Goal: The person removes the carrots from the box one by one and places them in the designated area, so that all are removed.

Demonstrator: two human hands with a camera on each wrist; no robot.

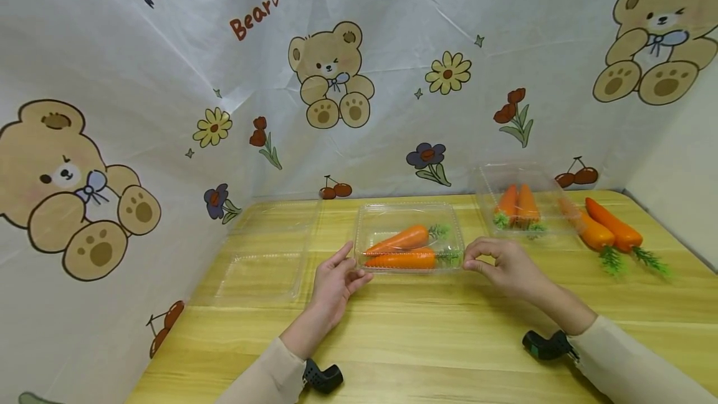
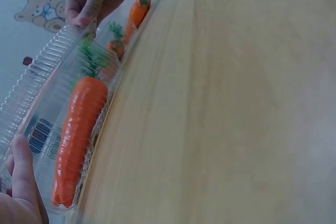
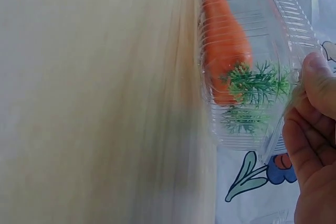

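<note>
Clear container (image 1: 381, 220) between both hands, long axis left to right; neither hand nearer, one touching each end.

Left hand (image 1: 336, 282): grips the near left corner. Right hand (image 1: 507, 264): pinches the near right edge, thumb against forefinger. Contents: two held carrots (image 1: 406, 259), pointed ends toward the left hand, greens toward the right. Beyond, to the left: one left-side container (image 1: 263, 270). To the right: two loose carrots (image 1: 614, 224), side by side. Farther back, right of centre: one rear container (image 1: 552, 207) with two rear carrots (image 1: 528, 206). Count: three containers, six carrots.
</note>
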